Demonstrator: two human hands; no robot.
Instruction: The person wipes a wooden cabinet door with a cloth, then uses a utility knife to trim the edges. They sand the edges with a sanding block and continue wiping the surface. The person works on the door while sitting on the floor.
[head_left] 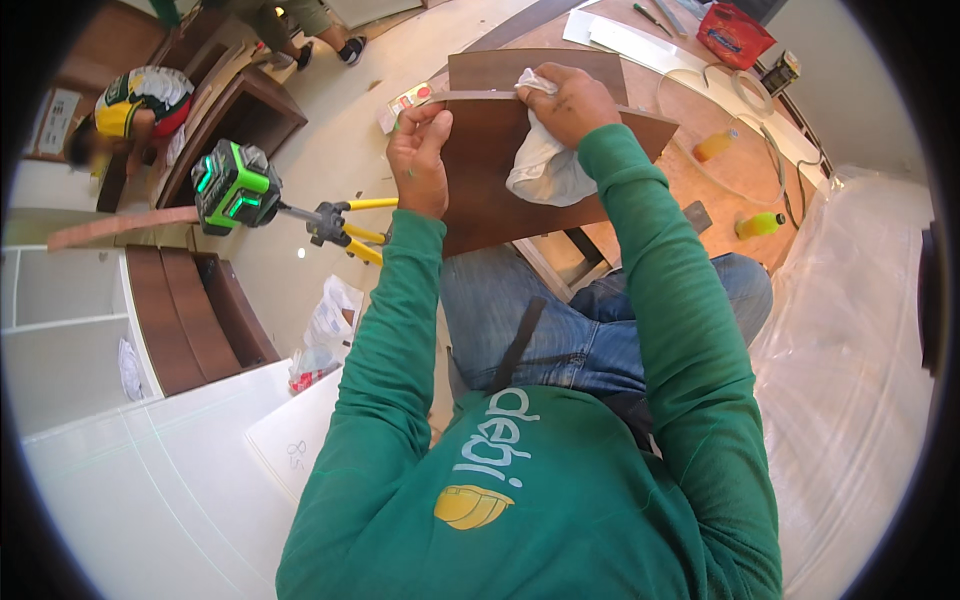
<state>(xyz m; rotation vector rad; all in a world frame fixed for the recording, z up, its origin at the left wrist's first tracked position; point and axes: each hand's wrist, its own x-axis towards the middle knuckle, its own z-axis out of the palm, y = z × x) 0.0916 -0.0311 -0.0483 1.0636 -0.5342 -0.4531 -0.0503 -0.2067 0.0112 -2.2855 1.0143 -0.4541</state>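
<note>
Tilted up in front of me is a dark brown wooden board (482, 170), its thin edge facing up. My left hand (420, 155) pinches the board near its left corner, thumb and fingers closed on the edge. A white cloth (548, 165) is bunched in my right hand (575, 105), which presses it against the top edge right of the middle. Part of the cloth hangs down over the board's face. Behind the edge shows another dark brown panel (535, 68).
A green laser level (237, 187) on a yellow-legged tripod (365, 230) stands at my left. Bottles (760, 225), a red bag (733, 36) and cables lie on the worktop (640, 235) at right. A co-worker (145, 105) bends by a brown cabinet (235, 125). Plastic sheeting (840, 370) hangs right.
</note>
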